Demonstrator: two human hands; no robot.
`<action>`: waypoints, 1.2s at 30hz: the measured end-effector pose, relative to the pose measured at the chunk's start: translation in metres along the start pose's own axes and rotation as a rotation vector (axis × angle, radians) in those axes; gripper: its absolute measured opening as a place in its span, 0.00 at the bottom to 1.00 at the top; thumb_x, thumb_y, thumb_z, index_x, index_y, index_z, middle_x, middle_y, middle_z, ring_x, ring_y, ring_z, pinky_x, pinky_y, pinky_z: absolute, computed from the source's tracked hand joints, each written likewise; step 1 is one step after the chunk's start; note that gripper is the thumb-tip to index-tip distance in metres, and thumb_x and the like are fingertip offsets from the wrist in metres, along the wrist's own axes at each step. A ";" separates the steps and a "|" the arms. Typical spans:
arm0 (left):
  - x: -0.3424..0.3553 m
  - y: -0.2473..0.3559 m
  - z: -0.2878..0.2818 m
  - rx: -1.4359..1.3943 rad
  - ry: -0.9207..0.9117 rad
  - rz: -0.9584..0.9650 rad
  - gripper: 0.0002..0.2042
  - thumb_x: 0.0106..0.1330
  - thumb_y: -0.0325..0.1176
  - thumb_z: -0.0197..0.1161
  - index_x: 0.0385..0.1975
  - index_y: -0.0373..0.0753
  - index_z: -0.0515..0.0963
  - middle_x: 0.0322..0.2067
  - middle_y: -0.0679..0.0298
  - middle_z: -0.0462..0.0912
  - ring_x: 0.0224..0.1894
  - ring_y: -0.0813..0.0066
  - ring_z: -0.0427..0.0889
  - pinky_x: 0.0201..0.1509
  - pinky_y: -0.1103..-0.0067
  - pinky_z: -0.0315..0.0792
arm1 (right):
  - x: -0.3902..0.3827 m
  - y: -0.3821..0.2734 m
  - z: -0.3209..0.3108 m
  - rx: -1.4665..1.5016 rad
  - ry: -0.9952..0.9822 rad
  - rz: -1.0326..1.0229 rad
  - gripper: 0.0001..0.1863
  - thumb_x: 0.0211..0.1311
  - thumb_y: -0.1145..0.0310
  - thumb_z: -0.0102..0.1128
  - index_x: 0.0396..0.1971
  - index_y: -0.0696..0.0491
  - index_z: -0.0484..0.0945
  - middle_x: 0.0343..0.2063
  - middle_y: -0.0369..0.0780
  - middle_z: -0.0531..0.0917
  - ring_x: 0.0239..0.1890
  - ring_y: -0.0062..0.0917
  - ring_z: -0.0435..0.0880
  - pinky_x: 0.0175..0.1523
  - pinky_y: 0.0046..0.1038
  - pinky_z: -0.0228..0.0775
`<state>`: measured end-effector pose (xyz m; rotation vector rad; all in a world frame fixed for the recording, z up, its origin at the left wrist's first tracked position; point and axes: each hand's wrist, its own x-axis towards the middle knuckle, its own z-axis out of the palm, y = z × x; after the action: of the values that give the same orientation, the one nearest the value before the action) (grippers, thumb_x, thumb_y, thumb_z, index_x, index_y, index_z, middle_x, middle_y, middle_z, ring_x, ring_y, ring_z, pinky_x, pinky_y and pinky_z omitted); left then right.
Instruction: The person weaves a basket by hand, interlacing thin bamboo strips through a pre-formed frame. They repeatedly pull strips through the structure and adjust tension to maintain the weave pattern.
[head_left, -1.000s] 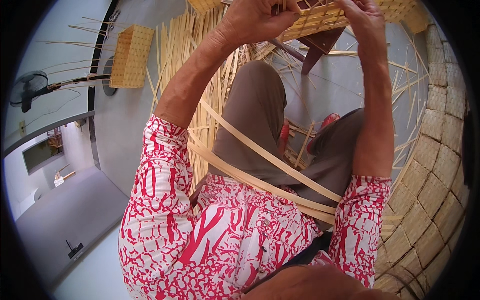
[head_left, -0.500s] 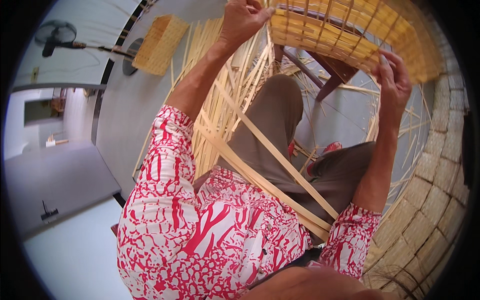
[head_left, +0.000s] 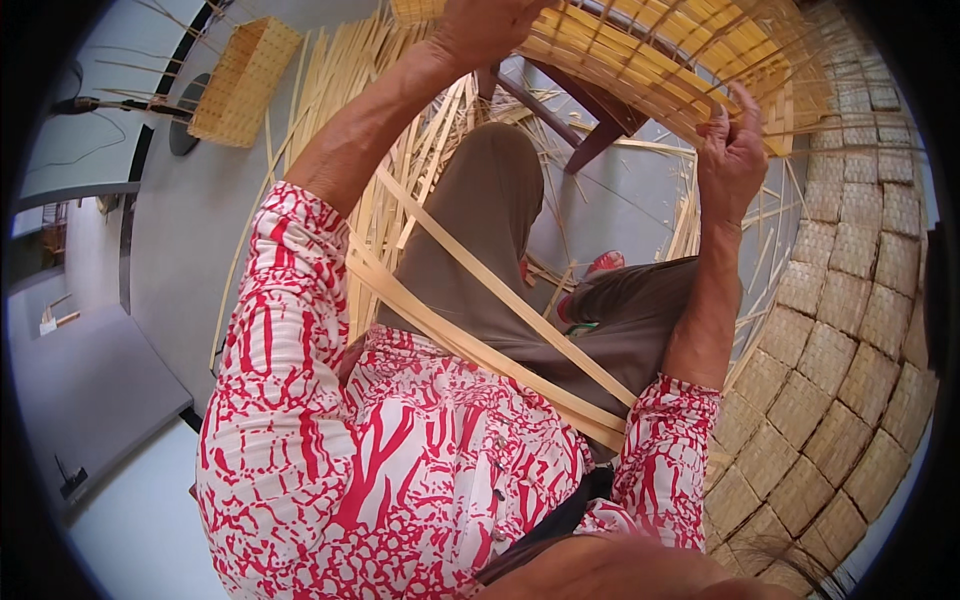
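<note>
Pale strips cross brown trousers; beyond, a curled right hand grips a raised yellow woven basket, the left hand at its left end, grip unclear from here, a boxy straw-coloured basket farther off

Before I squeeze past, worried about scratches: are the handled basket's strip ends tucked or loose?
Loose, at least on the right side: thin strips jut beyond the basket.

Room between forearms, over strips; stool leg obstructs under basket.
</note>
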<state>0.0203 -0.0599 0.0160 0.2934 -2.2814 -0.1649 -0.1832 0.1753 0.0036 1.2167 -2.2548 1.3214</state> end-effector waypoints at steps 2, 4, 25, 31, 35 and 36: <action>-0.003 0.002 0.001 0.034 0.024 0.057 0.06 0.68 0.31 0.58 0.39 0.42 0.82 0.36 0.58 0.85 0.34 0.54 0.86 0.36 0.65 0.79 | -0.002 0.014 0.001 -0.028 -0.018 -0.037 0.09 0.70 0.64 0.62 0.46 0.47 0.82 0.21 0.39 0.85 0.23 0.25 0.84 0.30 0.29 0.73; -0.008 0.004 -0.002 0.065 -0.011 0.064 0.06 0.65 0.30 0.59 0.38 0.42 0.81 0.36 0.59 0.85 0.35 0.55 0.86 0.35 0.66 0.80 | 0.000 0.016 -0.002 0.013 -0.044 -0.010 0.07 0.72 0.64 0.60 0.44 0.48 0.83 0.23 0.39 0.86 0.24 0.26 0.86 0.31 0.28 0.74; -0.138 -0.038 -0.044 -0.505 -0.315 -0.025 0.07 0.69 0.37 0.66 0.39 0.42 0.85 0.32 0.58 0.86 0.35 0.62 0.85 0.40 0.68 0.76 | 0.010 0.016 -0.015 0.054 -0.301 -0.101 0.15 0.77 0.65 0.54 0.58 0.51 0.81 0.34 0.39 0.89 0.34 0.16 0.86 0.40 0.23 0.78; -0.197 -0.022 -0.062 -0.312 -0.740 0.004 0.13 0.71 0.42 0.66 0.45 0.40 0.82 0.35 0.61 0.83 0.35 0.64 0.82 0.44 0.69 0.76 | -0.057 -0.019 -0.040 0.614 -1.135 0.284 0.19 0.77 0.60 0.54 0.58 0.56 0.79 0.35 0.38 0.87 0.39 0.19 0.85 0.48 0.22 0.77; -0.159 0.006 -0.051 -0.387 -0.406 0.033 0.10 0.66 0.39 0.69 0.34 0.40 0.80 0.28 0.60 0.78 0.35 0.58 0.81 0.37 0.64 0.73 | -0.094 -0.057 -0.060 0.588 -1.410 0.528 0.20 0.77 0.60 0.56 0.58 0.57 0.76 0.29 0.36 0.84 0.30 0.15 0.81 0.38 0.18 0.74; -0.151 0.011 -0.042 -0.424 -0.356 0.099 0.10 0.65 0.40 0.70 0.33 0.41 0.80 0.28 0.60 0.77 0.33 0.56 0.80 0.36 0.64 0.73 | -0.093 -0.056 -0.065 0.532 -1.472 0.526 0.18 0.77 0.61 0.55 0.57 0.57 0.77 0.27 0.34 0.82 0.26 0.14 0.78 0.34 0.17 0.71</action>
<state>0.1476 -0.0108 -0.0626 -0.0780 -2.5261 -0.6847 -0.0944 0.2647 0.0193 2.4833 -3.4640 1.4286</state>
